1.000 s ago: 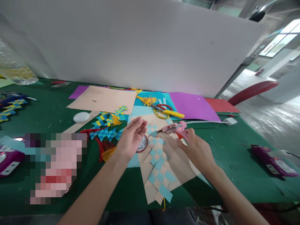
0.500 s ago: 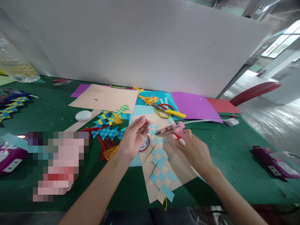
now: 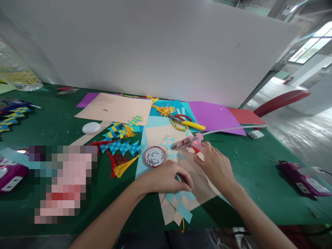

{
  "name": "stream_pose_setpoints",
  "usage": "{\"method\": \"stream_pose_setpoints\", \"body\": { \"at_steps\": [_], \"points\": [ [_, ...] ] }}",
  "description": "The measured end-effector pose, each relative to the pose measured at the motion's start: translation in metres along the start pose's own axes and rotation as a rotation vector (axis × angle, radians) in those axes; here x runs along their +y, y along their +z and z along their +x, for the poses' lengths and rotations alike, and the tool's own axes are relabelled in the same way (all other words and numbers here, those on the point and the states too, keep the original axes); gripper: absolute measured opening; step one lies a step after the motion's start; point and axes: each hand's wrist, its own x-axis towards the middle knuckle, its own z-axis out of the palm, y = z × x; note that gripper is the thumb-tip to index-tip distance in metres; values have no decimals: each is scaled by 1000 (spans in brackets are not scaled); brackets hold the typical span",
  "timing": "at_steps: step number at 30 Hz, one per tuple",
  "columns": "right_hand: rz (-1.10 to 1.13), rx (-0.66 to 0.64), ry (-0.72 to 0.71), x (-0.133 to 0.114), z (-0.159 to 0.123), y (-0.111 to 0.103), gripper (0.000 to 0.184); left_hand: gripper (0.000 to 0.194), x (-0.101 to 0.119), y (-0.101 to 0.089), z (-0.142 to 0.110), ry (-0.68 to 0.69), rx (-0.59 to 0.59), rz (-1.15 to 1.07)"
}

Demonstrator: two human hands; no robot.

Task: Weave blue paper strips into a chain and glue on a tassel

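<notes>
My right hand (image 3: 216, 164) is closed round the handle of a pink hot glue gun (image 3: 188, 141). Its nozzle points left over the upper end of a woven paper piece (image 3: 169, 142) in light blue and beige checks. Lower down, my left hand (image 3: 172, 177) rests on that piece, fingers curled and thumb and fingertips together at its right edge. The hand covers the middle of the weave. Below it the woven end (image 3: 181, 204) shows loose strip tips and a yellow cord (image 3: 183, 224). A round dish of googly eyes (image 3: 155, 156) lies just above my left wrist.
Blue-and-yellow woven fish (image 3: 121, 147) with tassels lie to the left. Behind are scissors (image 3: 181, 122), a yellow tassel (image 3: 164, 110) and purple card (image 3: 216, 117). A purple power strip (image 3: 302, 180) sits right. A person's pixelated arm (image 3: 70, 180) reaches in at left.
My left hand has moved down and right from beside the glue gun's nozzle onto the woven piece, uncovering the dish of googly eyes. My right hand and the glue gun have barely moved.
</notes>
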Motion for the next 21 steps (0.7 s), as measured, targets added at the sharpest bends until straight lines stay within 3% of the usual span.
{"method": "stream_pose_setpoints", "body": {
  "at_steps": [21],
  "points": [
    [-6, 44, -7, -1, -4, -11, 25, 15, -9, -2, 2, 25, -39, 10]
  ]
}}
